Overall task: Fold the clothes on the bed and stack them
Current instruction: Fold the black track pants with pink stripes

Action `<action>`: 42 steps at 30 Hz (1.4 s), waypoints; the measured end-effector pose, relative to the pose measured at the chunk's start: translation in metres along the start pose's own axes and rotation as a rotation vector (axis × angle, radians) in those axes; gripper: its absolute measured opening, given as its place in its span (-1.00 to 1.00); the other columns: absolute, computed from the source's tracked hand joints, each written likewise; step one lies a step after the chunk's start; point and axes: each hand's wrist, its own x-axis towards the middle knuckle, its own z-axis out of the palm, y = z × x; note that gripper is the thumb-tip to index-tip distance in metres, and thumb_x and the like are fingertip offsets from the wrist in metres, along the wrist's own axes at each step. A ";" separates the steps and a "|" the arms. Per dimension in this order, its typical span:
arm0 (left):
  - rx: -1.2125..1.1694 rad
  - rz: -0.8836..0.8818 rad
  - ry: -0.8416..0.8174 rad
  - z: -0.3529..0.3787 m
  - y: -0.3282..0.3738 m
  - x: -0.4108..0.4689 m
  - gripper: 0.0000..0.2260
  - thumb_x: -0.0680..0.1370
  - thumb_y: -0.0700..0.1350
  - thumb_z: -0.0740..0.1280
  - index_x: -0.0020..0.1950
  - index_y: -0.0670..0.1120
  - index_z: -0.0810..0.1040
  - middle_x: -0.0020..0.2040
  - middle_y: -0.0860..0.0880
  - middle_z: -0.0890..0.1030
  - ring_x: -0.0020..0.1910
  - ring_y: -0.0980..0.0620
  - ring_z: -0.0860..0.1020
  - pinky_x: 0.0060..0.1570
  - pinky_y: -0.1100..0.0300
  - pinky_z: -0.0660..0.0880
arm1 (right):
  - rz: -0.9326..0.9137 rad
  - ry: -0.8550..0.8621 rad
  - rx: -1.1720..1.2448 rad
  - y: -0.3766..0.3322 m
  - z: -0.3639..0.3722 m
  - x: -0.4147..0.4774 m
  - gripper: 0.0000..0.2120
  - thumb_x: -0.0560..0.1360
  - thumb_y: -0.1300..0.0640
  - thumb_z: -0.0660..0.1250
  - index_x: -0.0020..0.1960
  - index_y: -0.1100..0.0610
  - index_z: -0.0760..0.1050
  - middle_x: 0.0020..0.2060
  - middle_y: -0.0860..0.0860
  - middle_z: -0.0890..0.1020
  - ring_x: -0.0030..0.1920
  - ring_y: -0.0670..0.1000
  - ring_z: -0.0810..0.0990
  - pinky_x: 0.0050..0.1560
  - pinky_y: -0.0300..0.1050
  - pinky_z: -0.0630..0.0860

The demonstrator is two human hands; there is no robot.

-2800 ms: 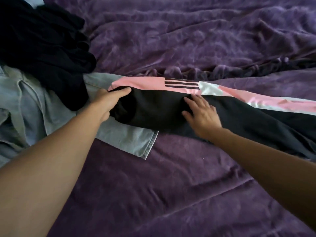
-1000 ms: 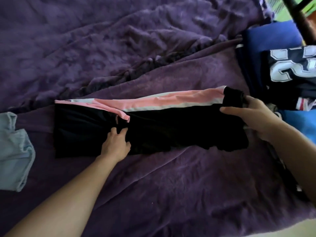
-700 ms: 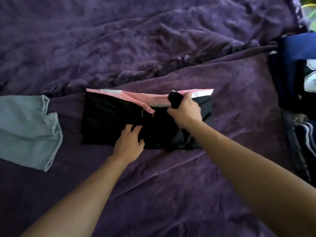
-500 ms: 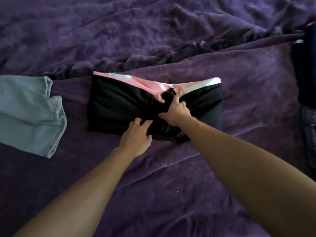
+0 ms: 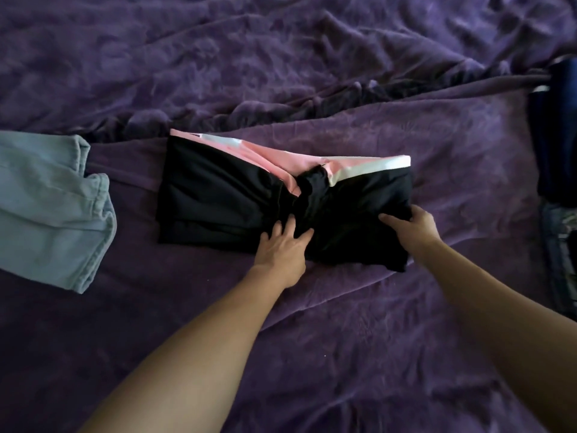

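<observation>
The folded black-and-pink trousers lie on the purple blanket, long axis left to right. The left hand presses their middle, fingers spread; the right hand grips the right end, nearer the stack.

At the middle of the blanket, folded trousers. Left of them, apart, jeans, running off the left edge. At the far right edge, well apart, pile of clothes. On the trousers' near edge, left hand at mid-length, right hand at the near right corner. Behind the trousers, bunched blanket.
</observation>
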 end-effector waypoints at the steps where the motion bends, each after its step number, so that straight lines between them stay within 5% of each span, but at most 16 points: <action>1: -0.016 0.011 -0.011 -0.004 -0.001 0.000 -0.41 0.56 -0.14 0.19 0.54 0.13 0.08 0.56 -0.11 -0.06 0.49 -0.20 0.05 0.37 -0.15 0.18 | -0.009 0.007 0.043 0.000 -0.002 -0.002 -0.75 0.44 0.13 0.47 0.07 0.17 0.53 -0.06 0.07 0.63 -0.12 0.00 0.58 -0.15 -0.18 0.47; 4: -0.169 0.057 0.082 -0.017 -0.006 -0.007 -0.52 0.58 -0.15 0.17 0.50 0.10 0.24 0.54 -0.07 0.12 0.44 -0.16 0.19 0.31 -0.11 0.29 | -0.052 0.025 0.150 -0.021 -0.014 -0.024 -0.76 0.43 0.13 0.47 0.03 0.18 0.53 -0.06 0.10 0.66 -0.07 0.07 0.65 -0.09 -0.04 0.60; 8: -0.586 0.043 0.442 -0.035 -0.030 -0.035 -0.68 0.55 -0.23 0.23 0.28 -0.08 0.54 0.28 -0.04 0.48 0.21 -0.05 0.47 0.20 0.00 0.44 | -0.212 -0.098 0.216 -0.078 -0.015 -0.074 -0.82 0.40 0.15 0.48 -0.03 0.15 0.56 -0.15 0.11 0.69 -0.11 0.08 0.67 -0.09 0.03 0.62; 14: -0.701 -0.297 0.714 -0.035 -0.122 -0.092 -0.79 0.48 -0.34 0.28 0.05 -0.17 0.63 -0.05 -0.13 0.61 -0.14 -0.10 0.61 -0.05 0.06 0.54 | -0.448 -0.215 -0.064 -0.175 0.084 -0.122 -0.77 0.33 0.04 0.45 -0.24 0.11 0.41 -0.30 0.05 0.60 -0.21 0.15 0.63 -0.22 0.13 0.60; 17: -0.672 -0.424 0.740 -0.022 -0.164 -0.116 -0.80 0.49 -0.29 0.26 0.04 -0.19 0.63 -0.09 -0.15 0.62 -0.17 -0.12 0.59 -0.09 0.09 0.49 | -0.509 -0.309 -0.187 -0.201 0.161 -0.124 -0.77 0.39 0.00 0.40 -0.14 0.10 0.41 -0.20 0.08 0.59 -0.14 0.17 0.61 -0.14 0.01 0.56; 21: -0.720 -0.518 0.708 -0.009 -0.196 -0.133 -0.81 0.52 -0.31 0.26 0.07 -0.17 0.61 -0.04 -0.11 0.62 -0.23 0.10 0.50 -0.15 0.36 0.33 | -0.419 -0.525 -0.372 -0.204 0.242 -0.113 -0.62 0.45 0.01 0.39 0.17 0.18 0.42 0.08 0.15 0.57 0.04 0.19 0.58 0.02 0.01 0.56; 25: -0.674 -0.508 0.776 -0.010 -0.202 -0.121 -0.77 0.53 -0.23 0.27 0.17 -0.15 0.56 0.11 -0.17 0.52 0.04 -0.09 0.53 0.07 0.08 0.46 | -0.483 -0.537 -0.264 -0.189 0.247 -0.107 -0.70 0.50 0.03 0.38 0.16 0.15 0.50 -0.01 0.08 0.62 0.02 0.14 0.61 0.02 -0.07 0.53; 27: -0.553 -0.387 0.855 -0.023 -0.190 -0.106 -0.74 0.52 -0.17 0.24 0.18 -0.14 0.56 0.17 -0.19 0.48 0.16 -0.17 0.47 0.16 -0.02 0.43 | -0.780 -0.220 -0.271 -0.170 0.223 -0.102 -0.78 0.52 0.07 0.32 0.13 0.11 0.54 0.00 0.04 0.61 0.05 0.11 0.57 0.06 -0.02 0.50; 30: -0.271 -0.137 0.879 -0.043 -0.162 -0.072 -0.66 0.47 -0.15 0.23 0.23 -0.09 0.55 0.35 -0.22 0.41 0.31 -0.24 0.40 0.22 -0.09 0.36 | -1.017 0.132 -0.492 -0.131 0.188 -0.092 -0.61 0.54 -0.02 0.21 0.34 0.04 0.43 0.37 0.10 0.42 0.40 0.14 0.32 0.29 0.08 0.34; 34: -0.013 -0.093 0.659 -0.052 -0.162 -0.010 -0.57 0.56 0.00 0.24 0.43 0.07 0.37 0.54 -0.16 0.15 0.49 -0.27 0.15 0.35 -0.27 0.20 | -0.891 0.038 -0.756 -0.095 0.190 -0.066 -0.35 0.54 -0.27 0.03 0.56 -0.04 0.04 0.56 0.14 0.01 0.55 0.16 -0.09 0.47 0.23 0.04; 38: -0.005 -0.252 0.507 -0.038 -0.198 0.028 -0.47 0.59 0.24 0.04 0.54 0.18 0.03 0.57 -0.16 -0.09 0.51 -0.31 -0.01 0.41 -0.29 0.02 | -0.753 -0.005 -0.778 -0.084 0.207 -0.034 -0.25 0.50 -0.41 -0.07 0.57 -0.10 -0.13 0.57 0.10 -0.13 0.55 0.11 -0.21 0.50 0.24 -0.05; 42: 0.055 -0.238 0.549 -0.028 -0.205 0.035 -0.44 0.58 0.26 0.00 0.55 0.17 -0.03 0.54 -0.29 -0.08 0.50 -0.33 0.03 0.44 -0.23 0.02 | -0.760 -0.017 -0.775 -0.079 0.214 -0.023 -0.25 0.50 -0.41 -0.03 0.57 -0.10 -0.12 0.57 0.08 -0.15 0.55 0.10 -0.22 0.50 0.23 -0.06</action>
